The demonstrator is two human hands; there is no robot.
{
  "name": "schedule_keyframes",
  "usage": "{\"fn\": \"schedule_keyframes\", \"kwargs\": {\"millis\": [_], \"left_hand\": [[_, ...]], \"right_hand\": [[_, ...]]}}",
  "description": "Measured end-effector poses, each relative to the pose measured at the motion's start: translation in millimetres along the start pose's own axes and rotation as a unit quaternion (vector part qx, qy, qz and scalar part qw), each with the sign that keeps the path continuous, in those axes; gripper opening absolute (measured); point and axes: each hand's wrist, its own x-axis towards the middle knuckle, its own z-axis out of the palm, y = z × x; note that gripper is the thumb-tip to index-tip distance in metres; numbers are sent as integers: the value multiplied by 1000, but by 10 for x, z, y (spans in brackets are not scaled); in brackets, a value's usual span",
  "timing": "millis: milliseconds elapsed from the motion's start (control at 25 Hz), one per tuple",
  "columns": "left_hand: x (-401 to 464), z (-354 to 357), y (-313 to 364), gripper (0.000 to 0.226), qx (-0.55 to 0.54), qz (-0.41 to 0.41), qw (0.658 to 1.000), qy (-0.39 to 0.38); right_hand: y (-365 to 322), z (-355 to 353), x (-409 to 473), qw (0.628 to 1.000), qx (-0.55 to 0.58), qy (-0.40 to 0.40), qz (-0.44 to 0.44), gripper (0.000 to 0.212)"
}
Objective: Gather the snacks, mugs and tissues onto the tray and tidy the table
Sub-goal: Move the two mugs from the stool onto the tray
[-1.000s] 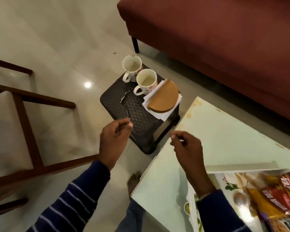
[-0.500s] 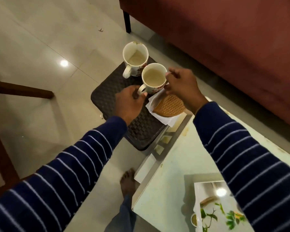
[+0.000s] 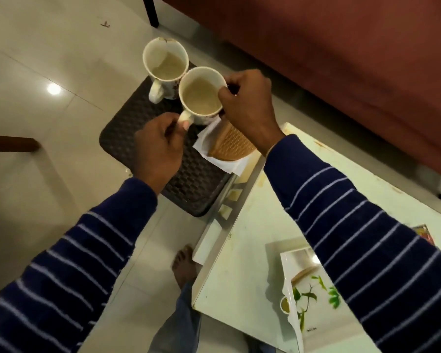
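Observation:
Two white mugs are over a dark woven stool (image 3: pixel 138 138). The nearer mug (image 3: pixel 201 95) is held from both sides: my left hand (image 3: pixel 159 146) pinches its handle and my right hand (image 3: pixel 247 108) grips its rim and far side. The farther mug (image 3: pixel 166 64) stands behind it on the stool, its rim chipped. White tissues (image 3: pixel 224 164) lie on the stool's right edge with a round woven coaster (image 3: pixel 231 145) on top, partly hidden by my right wrist. The leaf-printed white tray (image 3: pixel 313 299) sits on the pale table (image 3: pixel 242 250) at lower right, mostly under my right sleeve.
A dark red sofa (image 3: pixel 341 59) fills the upper right, close behind the stool. A wooden chair rail (image 3: pixel 10 143) juts in at the left. My bare foot (image 3: pixel 185 263) rests on the glossy tiled floor beside the table. A snack packet corner (image 3: pixel 424 233) shows at the right edge.
Both hands went from empty above the stool to the nearer mug, and now grip it. My view has moved closer over the stool.

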Motion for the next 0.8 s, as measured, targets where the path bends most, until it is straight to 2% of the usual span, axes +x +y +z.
{"fn": "schedule_keyframes", "kwargs": {"millis": [160, 320, 520, 680, 800], "left_hand": [[-474, -203, 309, 23, -40, 77, 996, 10], [-1182, -85, 648, 16, -36, 113, 993, -22], [-2319, 597, 787, 20, -95, 79, 983, -134], [-2834, 1116, 737, 27, -86, 75, 970, -212], [-2996, 1424, 652, 21, -74, 68, 964, -246]], "right_hand": [[-28, -396, -486, 997, 70, 21, -5, 21], [264, -880, -1400, 989, 116, 54, 72, 27], [1000, -1325, -2663, 965, 115, 89, 217, 26], [1604, -1400, -3225, 949, 101, 100, 280, 35], [1999, -1341, -3416, 941, 88, 94, 312, 27]]}}
